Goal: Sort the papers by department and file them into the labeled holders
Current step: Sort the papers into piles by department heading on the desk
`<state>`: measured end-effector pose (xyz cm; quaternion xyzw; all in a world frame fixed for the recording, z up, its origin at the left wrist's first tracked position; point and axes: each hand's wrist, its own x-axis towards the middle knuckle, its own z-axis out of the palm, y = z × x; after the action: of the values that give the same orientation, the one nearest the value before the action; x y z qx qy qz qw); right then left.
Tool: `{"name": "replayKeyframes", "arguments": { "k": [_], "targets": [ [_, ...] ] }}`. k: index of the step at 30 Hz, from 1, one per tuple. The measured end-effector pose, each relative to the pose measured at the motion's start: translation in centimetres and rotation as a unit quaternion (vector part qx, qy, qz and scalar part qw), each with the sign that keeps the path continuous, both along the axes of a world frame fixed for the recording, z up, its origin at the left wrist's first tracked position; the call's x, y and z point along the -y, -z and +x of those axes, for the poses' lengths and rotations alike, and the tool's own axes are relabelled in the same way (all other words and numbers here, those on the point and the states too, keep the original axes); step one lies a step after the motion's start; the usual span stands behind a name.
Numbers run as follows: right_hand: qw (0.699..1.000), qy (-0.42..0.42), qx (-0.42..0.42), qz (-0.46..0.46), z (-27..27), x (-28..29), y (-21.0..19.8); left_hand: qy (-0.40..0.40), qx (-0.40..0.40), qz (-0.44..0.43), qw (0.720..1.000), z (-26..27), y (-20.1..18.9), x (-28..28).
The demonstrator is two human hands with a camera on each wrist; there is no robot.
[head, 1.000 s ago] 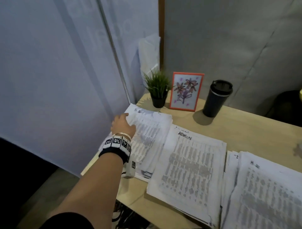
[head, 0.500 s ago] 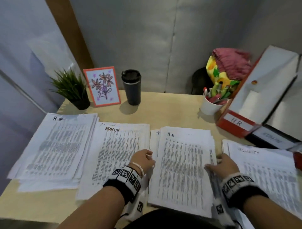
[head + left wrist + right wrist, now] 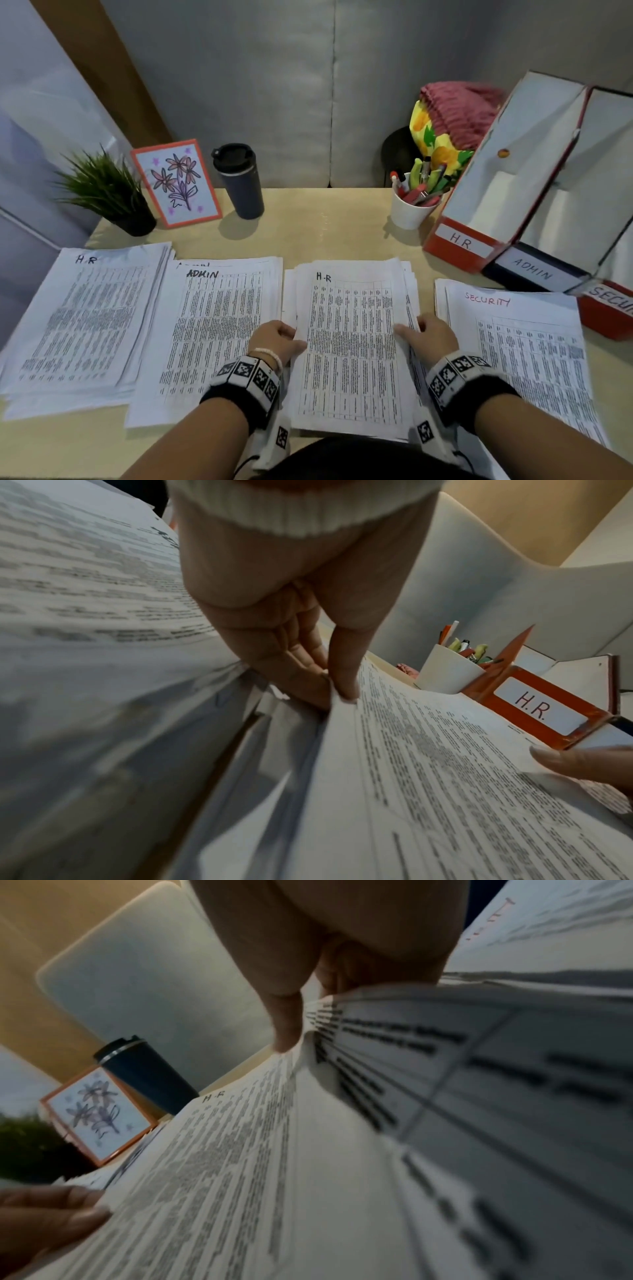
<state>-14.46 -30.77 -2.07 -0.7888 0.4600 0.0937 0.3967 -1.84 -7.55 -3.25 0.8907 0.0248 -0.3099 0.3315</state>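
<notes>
Several stacks of printed sheets lie along the desk: an H.R stack (image 3: pixel 85 315) at the left, an ADMIN stack (image 3: pixel 219 335), a middle H.R stack (image 3: pixel 352 342) and a SECURITY stack (image 3: pixel 524 356) at the right. My left hand (image 3: pixel 277 339) pinches the left edge of the middle H.R stack (image 3: pixel 428 764), thumb on top. My right hand (image 3: pixel 424 334) pinches its right edge (image 3: pixel 240 1164), with the thumb on the top sheet. Red holders labelled H.R. (image 3: pixel 460 241), ADMIN (image 3: pixel 532 270) and SECURITY (image 3: pixel 613 305) stand at the back right.
Along the back edge stand a small potted plant (image 3: pixel 109 195), a framed flower drawing (image 3: pixel 178 181), a black travel mug (image 3: pixel 238 180) and a white cup of pens (image 3: pixel 411 205). Grey partition panels close off the back. A bare desk strip (image 3: pixel 325 226) lies behind the stacks.
The view swung right from the far-left stack. My left hand left that stack and came to the middle H.R stack; my right hand joined at its right edge, and both now pinch it.
</notes>
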Motion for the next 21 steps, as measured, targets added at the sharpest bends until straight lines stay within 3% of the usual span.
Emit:
{"name": "replayKeyframes", "arguments": {
  "k": [4,15,21],
  "targets": [
    [0.999,-0.033,-0.008,-0.029,0.2,-0.2,-0.1,-0.009,-0.003,-0.005,1.000,0.0,-0.1,0.5],
    [0.999,-0.024,0.022,-0.023,-0.3,1.2,-0.1,-0.040,0.020,-0.004,0.999,0.2,-0.1,1.1],
    [0.995,0.061,0.061,-0.057,-1.9,4.7,-1.1,-0.078,0.046,-0.039,0.995,0.3,0.2,0.9]
  ]
}}
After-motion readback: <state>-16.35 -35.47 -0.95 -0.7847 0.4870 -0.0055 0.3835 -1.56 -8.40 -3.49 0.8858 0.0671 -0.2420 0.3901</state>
